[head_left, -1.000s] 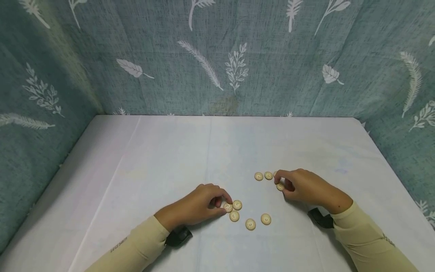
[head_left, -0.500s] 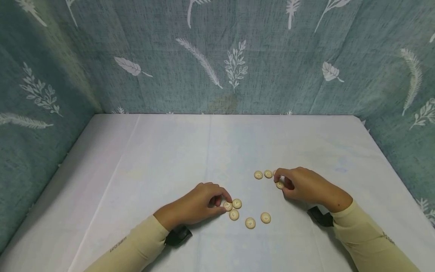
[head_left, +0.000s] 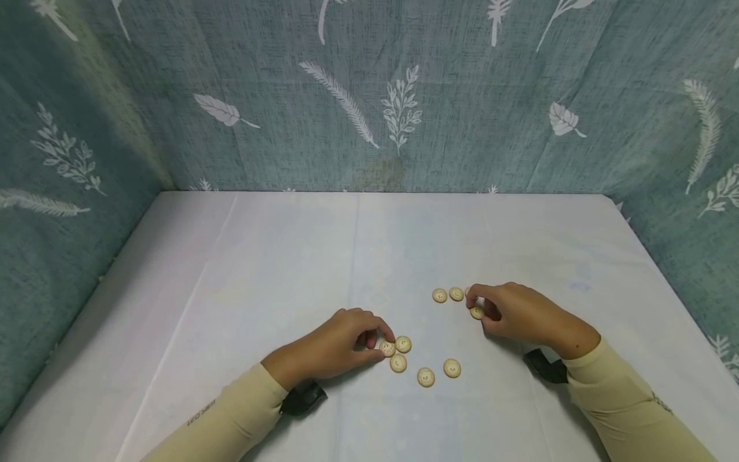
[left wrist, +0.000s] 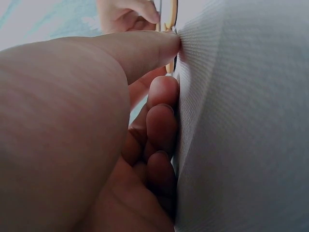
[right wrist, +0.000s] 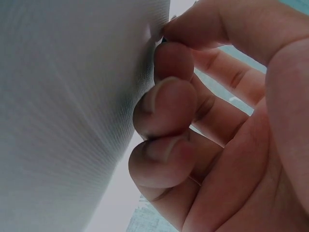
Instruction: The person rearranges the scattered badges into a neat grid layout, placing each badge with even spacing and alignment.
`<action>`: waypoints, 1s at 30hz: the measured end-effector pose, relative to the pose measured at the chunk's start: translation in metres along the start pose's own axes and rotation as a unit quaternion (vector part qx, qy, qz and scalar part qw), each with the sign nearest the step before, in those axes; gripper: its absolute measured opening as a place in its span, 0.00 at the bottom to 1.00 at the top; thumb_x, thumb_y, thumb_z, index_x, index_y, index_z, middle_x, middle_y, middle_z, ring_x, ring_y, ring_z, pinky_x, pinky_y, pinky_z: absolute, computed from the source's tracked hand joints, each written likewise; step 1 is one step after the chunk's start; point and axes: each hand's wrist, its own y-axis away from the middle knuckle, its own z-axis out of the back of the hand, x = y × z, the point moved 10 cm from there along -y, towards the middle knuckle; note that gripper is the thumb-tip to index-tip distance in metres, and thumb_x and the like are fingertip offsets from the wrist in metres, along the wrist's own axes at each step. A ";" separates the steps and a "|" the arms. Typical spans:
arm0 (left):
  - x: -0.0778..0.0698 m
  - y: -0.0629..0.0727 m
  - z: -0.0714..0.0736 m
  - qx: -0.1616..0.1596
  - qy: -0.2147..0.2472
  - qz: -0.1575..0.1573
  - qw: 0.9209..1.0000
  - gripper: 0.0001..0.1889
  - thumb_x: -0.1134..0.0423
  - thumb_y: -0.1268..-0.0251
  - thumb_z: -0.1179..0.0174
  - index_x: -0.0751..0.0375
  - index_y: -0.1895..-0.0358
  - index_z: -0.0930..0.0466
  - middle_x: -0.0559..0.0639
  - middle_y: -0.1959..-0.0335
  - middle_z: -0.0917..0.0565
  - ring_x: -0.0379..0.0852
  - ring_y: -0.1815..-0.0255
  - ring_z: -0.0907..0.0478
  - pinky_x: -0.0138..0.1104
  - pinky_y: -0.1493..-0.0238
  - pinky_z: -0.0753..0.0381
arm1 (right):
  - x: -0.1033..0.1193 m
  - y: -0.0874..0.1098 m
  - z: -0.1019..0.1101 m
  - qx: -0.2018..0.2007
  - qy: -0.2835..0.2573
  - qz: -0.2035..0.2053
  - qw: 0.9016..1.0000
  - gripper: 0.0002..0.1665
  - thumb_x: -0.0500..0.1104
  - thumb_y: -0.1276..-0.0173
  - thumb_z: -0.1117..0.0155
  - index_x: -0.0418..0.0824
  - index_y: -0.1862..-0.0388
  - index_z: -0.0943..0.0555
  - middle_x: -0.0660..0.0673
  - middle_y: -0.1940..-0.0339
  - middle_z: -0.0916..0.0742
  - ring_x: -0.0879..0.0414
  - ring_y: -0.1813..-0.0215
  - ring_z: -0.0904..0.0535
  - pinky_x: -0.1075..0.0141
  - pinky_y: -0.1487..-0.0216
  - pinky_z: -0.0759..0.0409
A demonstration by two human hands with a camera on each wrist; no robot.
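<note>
On the left sleeve (head_left: 233, 410) we see small dark lettering (head_left: 201, 412) printed along the forearm; it may begin with "LET", but it is too blurred for us to read whole. On the right sleeve (head_left: 620, 391) we find a second dark print (head_left: 661, 405), caught in a fold and illegible to us.

The tablecloth (left wrist: 241, 121) was finely ribbed and matt; the curtain (head_left: 462, 122) was coarsely woven; the buttons (head_left: 426, 377) were seemingly made of wood.
</note>
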 end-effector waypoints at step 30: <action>0.001 -0.001 0.000 0.009 0.002 0.011 1.000 0.09 0.57 0.34 0.32 0.46 0.53 0.16 0.32 0.72 0.26 0.34 0.66 0.30 0.29 0.60 0.31 | 0.042 0.010 -0.003 0.043 -0.104 0.082 0.990 0.14 0.36 0.40 0.29 0.50 0.58 0.19 0.61 0.76 0.23 0.70 0.77 0.30 0.72 0.71 0.27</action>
